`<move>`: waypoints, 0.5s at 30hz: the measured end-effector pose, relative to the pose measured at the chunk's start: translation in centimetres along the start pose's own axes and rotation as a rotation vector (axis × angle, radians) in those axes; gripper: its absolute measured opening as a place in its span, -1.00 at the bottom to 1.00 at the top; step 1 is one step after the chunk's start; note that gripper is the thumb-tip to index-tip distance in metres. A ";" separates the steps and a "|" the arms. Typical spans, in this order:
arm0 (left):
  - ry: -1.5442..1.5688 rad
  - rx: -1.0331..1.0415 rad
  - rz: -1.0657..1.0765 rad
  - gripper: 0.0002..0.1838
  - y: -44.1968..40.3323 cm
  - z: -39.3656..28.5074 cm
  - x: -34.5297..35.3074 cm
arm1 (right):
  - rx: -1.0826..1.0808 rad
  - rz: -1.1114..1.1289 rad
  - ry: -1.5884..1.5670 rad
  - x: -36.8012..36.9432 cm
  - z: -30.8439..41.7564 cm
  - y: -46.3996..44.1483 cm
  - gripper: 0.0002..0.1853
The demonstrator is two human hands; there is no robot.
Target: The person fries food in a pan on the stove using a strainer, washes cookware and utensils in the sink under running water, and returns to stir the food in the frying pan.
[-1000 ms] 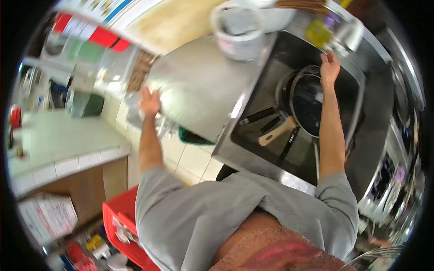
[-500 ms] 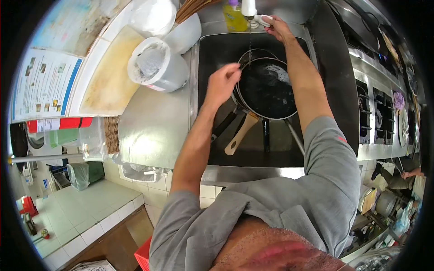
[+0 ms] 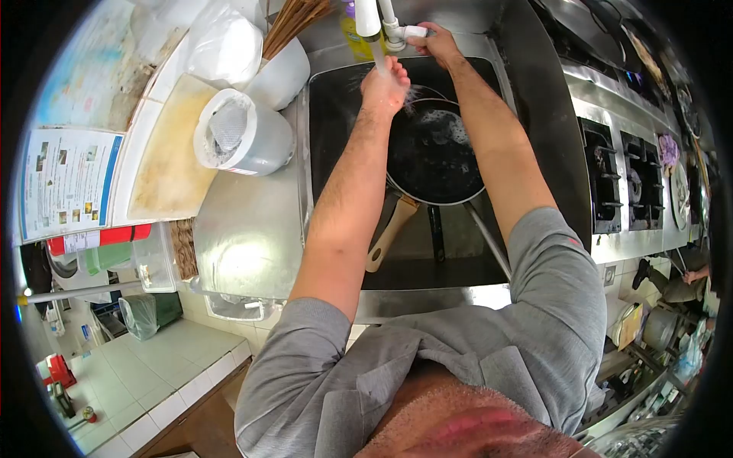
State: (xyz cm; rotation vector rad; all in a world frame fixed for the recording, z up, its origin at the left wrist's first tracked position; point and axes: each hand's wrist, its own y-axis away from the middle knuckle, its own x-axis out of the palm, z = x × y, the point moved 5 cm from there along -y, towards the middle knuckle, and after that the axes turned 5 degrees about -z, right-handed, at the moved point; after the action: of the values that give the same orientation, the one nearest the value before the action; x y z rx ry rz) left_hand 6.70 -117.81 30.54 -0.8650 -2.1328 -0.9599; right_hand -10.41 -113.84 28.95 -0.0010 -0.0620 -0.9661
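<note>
Water runs from the white faucet onto my left hand, which is palm up under the spout with its fingers curled and nothing seen in them. My right hand grips the white tap handle at the back of the sink. Below both hands, a black pan with water and some foam lies in the dark sink. A wooden handle, a black handle and a metal one point toward me.
A white bucket stands on the steel counter left of the sink. Behind the faucet is a yellow soap bottle. Gas burners are at the right. Another person shows at the far right edge.
My left hand has moved back and up from above the pan to under the spout, and water now splashes off it. My right hand stays at the tap handle; the stream looks stronger.
</note>
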 end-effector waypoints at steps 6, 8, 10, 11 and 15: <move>-0.324 0.109 0.049 -0.73 0.9 -0.1 -1.5 | -0.125 -0.191 0.083 0.4 0.0 1.0 -0.53; -1.221 0.345 -0.010 -0.69 4.1 -0.6 -2.2 | -0.163 -0.360 0.092 1.9 -1.3 2.9 -0.62; -1.727 0.316 0.013 -0.64 9.2 1.6 -6.4 | -0.008 -0.309 -0.184 4.1 -3.5 6.7 -0.75; -1.850 0.320 0.024 -0.59 13.1 2.4 -8.2 | 0.180 -0.083 -0.463 6.1 -4.2 9.3 -0.78; -1.209 -0.622 0.062 -0.69 21.6 8.4 -17.2 | 0.545 0.175 -0.864 10.1 -6.5 14.0 -0.81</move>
State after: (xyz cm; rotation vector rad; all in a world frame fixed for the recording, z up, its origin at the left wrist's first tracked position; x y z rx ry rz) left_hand 30.88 -105.07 21.30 -2.2380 -2.7043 -1.2618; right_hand 7.19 -114.31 23.40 0.0772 -1.1011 -0.6903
